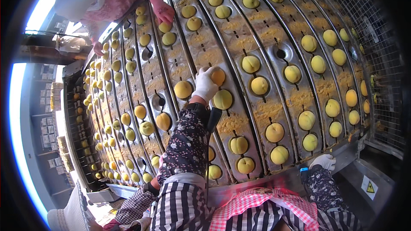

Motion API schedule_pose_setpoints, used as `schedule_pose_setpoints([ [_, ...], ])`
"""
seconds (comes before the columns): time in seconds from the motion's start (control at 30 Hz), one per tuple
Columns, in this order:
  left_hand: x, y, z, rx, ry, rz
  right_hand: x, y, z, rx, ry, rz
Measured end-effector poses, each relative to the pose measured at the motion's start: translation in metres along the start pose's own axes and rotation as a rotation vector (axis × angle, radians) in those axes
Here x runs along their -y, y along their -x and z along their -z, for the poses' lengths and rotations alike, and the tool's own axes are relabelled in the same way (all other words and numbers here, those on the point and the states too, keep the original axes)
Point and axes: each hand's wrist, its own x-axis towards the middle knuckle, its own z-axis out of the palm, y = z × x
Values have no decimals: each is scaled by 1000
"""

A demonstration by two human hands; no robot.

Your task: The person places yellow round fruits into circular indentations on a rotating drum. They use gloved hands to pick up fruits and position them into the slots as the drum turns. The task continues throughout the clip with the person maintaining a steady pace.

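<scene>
My left hand [204,83], in a white glove, reaches to the middle of the metal conveyor and has its fingers around the left side of an orange-yellow peach [218,77]. This peach sits at a cup of a slotted tray; its underside is hidden. Just below it, a greener peach [222,99] rests in the neighbouring cup. To the left of my wrist lies another yellow peach [183,89]. My right hand [323,162], also white-gloved, rests at the metal front edge [340,153] of the machine; how its fingers are set is unclear.
Across the conveyor a person's pink-gloved hand [163,10] touches a peach [165,27]. A checked sleeve [136,200] of another person is at lower left. Wire mesh guarding [369,32] bounds the right side. Yellow pulp [232,123] litters the trays; some cups [281,54] hold no fruit.
</scene>
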Motion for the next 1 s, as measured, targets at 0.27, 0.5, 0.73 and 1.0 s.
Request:
schedule_pose_setpoints([
  [0.27, 16, 6, -4, -3, 60, 120, 1, 6, 4, 1, 48, 4],
  [0.5, 16, 6, 5, 37, 80, -33, -1, 2, 4, -2, 57, 6],
  [0.73, 20, 13, 35, -259, -216, 104, -3, -5, -8, -33, 5, -9],
  [1.0, 79, 30, 65, -226, -344, 425, -9, -10, -14, -15, -125, -3],
])
